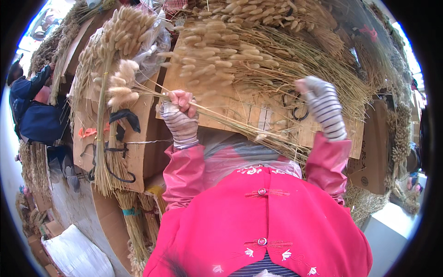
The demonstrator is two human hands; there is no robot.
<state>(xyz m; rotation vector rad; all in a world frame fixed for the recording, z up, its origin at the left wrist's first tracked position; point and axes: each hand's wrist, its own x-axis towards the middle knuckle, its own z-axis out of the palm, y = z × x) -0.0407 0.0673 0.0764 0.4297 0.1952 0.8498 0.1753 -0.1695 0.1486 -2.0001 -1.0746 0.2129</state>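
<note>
My left hand [179, 103], in a striped fingerless glove, is closed round a small bunch of dried bunny tail grass [122, 87]. Its fluffy heads point left, while the stems run down to the right across my front. My right hand [318, 94], gloved alike, is raised over the right part of a wooden board [221, 99]. Its fingers are drawn together at the tips; whatever they may pinch is too small to make out. Beside it on the board lie black loops [300, 111] that look like scissor handles. Loose bunny tail grass [277, 60] covers the board's far side.
Tied bunny tail bundles [124, 34] lie on a cardboard box [143, 161] at left, with black straps and orange scraps. Another carton [369, 152] stands at right. A person in dark blue [41, 111] is at the far left. A white sack [78, 254] lies lower left.
</note>
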